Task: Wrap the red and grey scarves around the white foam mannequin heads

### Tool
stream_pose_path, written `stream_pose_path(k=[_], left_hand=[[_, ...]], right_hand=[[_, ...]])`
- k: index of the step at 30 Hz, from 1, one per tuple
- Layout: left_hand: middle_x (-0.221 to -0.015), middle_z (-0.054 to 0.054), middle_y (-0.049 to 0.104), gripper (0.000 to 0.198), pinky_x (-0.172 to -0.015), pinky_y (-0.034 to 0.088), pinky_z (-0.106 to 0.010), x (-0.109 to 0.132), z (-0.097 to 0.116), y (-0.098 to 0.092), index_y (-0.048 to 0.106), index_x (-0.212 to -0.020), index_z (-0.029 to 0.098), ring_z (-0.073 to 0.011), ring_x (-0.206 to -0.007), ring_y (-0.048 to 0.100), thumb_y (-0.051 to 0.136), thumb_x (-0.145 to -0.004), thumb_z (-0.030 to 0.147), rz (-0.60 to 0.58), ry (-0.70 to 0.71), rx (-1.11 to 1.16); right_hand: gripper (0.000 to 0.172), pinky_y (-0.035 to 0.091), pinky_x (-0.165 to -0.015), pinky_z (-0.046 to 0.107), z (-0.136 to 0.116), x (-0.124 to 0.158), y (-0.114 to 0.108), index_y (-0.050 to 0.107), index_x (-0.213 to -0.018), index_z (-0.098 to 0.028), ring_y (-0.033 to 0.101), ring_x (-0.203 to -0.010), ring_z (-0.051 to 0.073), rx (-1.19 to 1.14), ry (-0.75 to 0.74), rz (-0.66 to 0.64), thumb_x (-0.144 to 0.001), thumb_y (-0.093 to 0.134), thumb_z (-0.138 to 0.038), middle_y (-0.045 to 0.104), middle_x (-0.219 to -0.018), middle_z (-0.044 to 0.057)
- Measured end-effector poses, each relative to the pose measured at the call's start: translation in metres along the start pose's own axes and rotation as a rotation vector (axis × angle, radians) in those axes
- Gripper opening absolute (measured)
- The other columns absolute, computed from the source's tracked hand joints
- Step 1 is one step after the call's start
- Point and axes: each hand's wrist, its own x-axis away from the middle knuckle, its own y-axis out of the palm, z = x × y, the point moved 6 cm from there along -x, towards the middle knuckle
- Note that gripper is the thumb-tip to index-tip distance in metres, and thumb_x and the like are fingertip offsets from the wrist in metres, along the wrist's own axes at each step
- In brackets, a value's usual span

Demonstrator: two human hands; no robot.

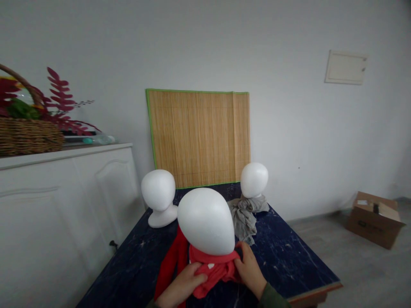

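Note:
A white mannequin head (205, 220) stands close in front of me on the dark table. Around its neck lies a red scarf (218, 271), bunched in folds at the front. My left hand (188, 280) pinches the scarf's lower left part, thumb on top. At the scarf's right side, my right hand (248, 267) grips the fabric beside the neck, some of its fingers hidden behind the cloth. A darker red cloth (171, 256) hangs down left of the head; whether it belongs to the same scarf I cannot tell.
A bare white mannequin head (159, 192) stands at back left. Another mannequin head (254, 179) at back right wears a knotted grey scarf (245, 216). A bamboo mat (199, 137) leans on the wall. A white cabinet (70, 214) borders the table's left; a cardboard box (374, 222) sits on the floor.

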Motion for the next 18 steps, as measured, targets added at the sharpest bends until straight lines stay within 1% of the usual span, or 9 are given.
stream_pose_path(k=[2, 4, 5, 6, 8, 10, 11, 15, 18], left_hand=[[-0.105, -0.009, 0.063, 0.032, -0.095, 0.038, -0.035, 0.004, 0.005, -0.01, 0.066, -0.095, 0.016, -0.0246, -0.101, 0.055, 0.053, -0.069, 0.029, 0.186, 0.107, -0.317], [-0.123, -0.015, 0.052, 0.04, -0.105, 0.028, -0.04, 0.009, 0.001, -0.013, 0.064, -0.103, 0.014, -0.0304, -0.119, 0.043, 0.051, -0.069, 0.028, 0.321, 0.1, -0.488], [-0.13, -0.016, 0.046, 0.043, -0.107, 0.025, -0.041, 0.011, -0.004, -0.011, 0.063, -0.107, 0.013, -0.0317, -0.125, 0.036, 0.051, -0.068, 0.027, 0.338, 0.083, -0.511], [-0.135, -0.016, 0.041, 0.045, -0.108, 0.023, -0.041, 0.013, -0.008, -0.008, 0.062, -0.109, 0.012, -0.032, -0.129, 0.031, 0.05, -0.068, 0.026, 0.331, 0.068, -0.508], [-0.139, -0.013, 0.038, 0.043, -0.11, 0.021, -0.038, 0.017, -0.012, -0.002, 0.062, -0.107, 0.014, -0.0305, -0.132, 0.025, 0.049, -0.069, 0.026, 0.303, 0.072, -0.465], [-0.137, -0.01, 0.04, 0.04, -0.11, 0.021, -0.037, 0.02, -0.004, 0.003, 0.063, -0.106, 0.017, -0.0288, -0.132, 0.026, 0.049, -0.07, 0.028, 0.268, 0.123, -0.411], [-0.137, -0.009, 0.041, 0.039, -0.11, 0.022, -0.036, 0.021, 0.005, 0.007, 0.063, -0.106, 0.018, -0.0283, -0.132, 0.027, 0.05, -0.07, 0.028, 0.233, 0.16, -0.385], [-0.14, -0.007, 0.038, 0.038, -0.11, 0.022, -0.038, 0.021, 0.058, 0.028, 0.062, -0.107, 0.021, -0.0275, -0.131, 0.028, 0.054, -0.07, 0.025, 0.071, 0.311, -0.35], [-0.14, -0.007, 0.038, 0.044, -0.109, 0.024, -0.038, 0.016, 0.085, 0.039, 0.055, -0.115, 0.021, -0.0245, -0.129, 0.032, 0.055, -0.071, 0.026, -0.006, 0.378, -0.331]], right_hand=[[0.042, 0.03, -0.099, 0.037, 0.004, 0.001, 0.01, 0.052, -0.115, -0.012, 0.045, -0.115, 0.024, -0.096, 0.041, -0.064, -0.075, 0.045, -0.022, 0.054, -0.119, 0.013], [0.042, 0.027, -0.102, 0.039, 0.002, 0.005, 0.024, 0.052, -0.118, -0.014, 0.043, -0.118, 0.024, -0.18, 0.054, -0.159, -0.081, 0.042, -0.028, 0.053, -0.123, 0.012], [0.041, 0.028, -0.101, 0.039, 0.001, 0.007, 0.03, 0.052, -0.118, -0.014, 0.045, -0.116, 0.024, -0.234, 0.071, -0.192, -0.082, 0.042, -0.032, 0.054, -0.122, 0.011], [0.043, 0.03, -0.099, 0.038, 0.001, 0.01, 0.033, 0.05, -0.12, -0.014, 0.048, -0.113, 0.024, -0.305, 0.103, -0.198, -0.083, 0.043, -0.035, 0.056, -0.12, 0.012], [0.057, 0.037, -0.094, 0.038, 0.004, 0.014, 0.033, 0.041, -0.126, -0.011, 0.054, -0.105, 0.024, -0.476, 0.212, -0.135, -0.079, 0.051, -0.042, 0.059, -0.114, 0.013], [0.071, 0.043, -0.086, 0.036, 0.006, 0.02, 0.026, 0.034, -0.13, -0.012, 0.058, -0.096, 0.023, -0.684, 0.31, -0.058, -0.073, 0.059, -0.045, 0.061, -0.109, 0.013], [0.071, 0.045, -0.083, 0.035, 0.005, 0.022, 0.021, 0.035, -0.129, -0.014, 0.059, -0.094, 0.023, -0.793, 0.336, -0.043, -0.071, 0.063, -0.045, 0.062, -0.108, 0.011], [0.049, 0.049, -0.073, 0.031, 0.002, 0.033, -0.005, 0.051, -0.113, -0.021, 0.062, -0.088, 0.021, -1.1, 0.394, -0.122, -0.071, 0.066, -0.041, 0.065, -0.101, 0.006], [0.044, 0.05, -0.071, 0.03, 0.022, 0.03, -0.035, 0.054, -0.107, -0.021, 0.063, -0.086, 0.02, -1.134, 0.39, -0.02, -0.069, 0.069, -0.038, 0.067, -0.095, 0.004]])
